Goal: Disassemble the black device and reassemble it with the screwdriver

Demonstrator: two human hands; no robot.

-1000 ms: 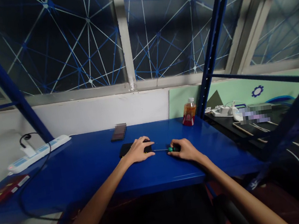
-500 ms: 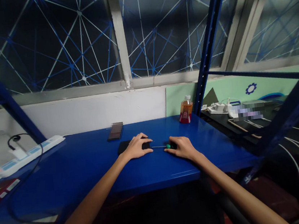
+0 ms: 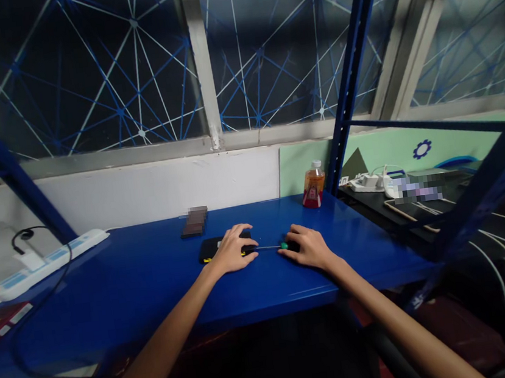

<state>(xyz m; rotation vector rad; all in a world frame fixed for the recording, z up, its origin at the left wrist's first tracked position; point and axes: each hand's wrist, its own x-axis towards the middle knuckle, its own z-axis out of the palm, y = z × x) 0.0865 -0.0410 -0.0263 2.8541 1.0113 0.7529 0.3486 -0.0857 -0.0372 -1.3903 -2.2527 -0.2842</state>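
screwdriver (image 3: 283, 246) | long axis: left-right | tip: leftward, toward black case (image 3: 212, 247)

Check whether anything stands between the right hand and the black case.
The left hand covers part of the black case, and the screwdriver shaft spans the gap to the right hand. Nothing else visible intervenes, bar a tiny speck.

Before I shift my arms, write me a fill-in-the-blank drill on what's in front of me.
1. The right grip holds a ____.
2. The left grip touches a black case trimmed in ____.
3. The cap on the bottle is ____.
4. The desk is ____.

Missing words: screwdriver; yellow; white; blue.
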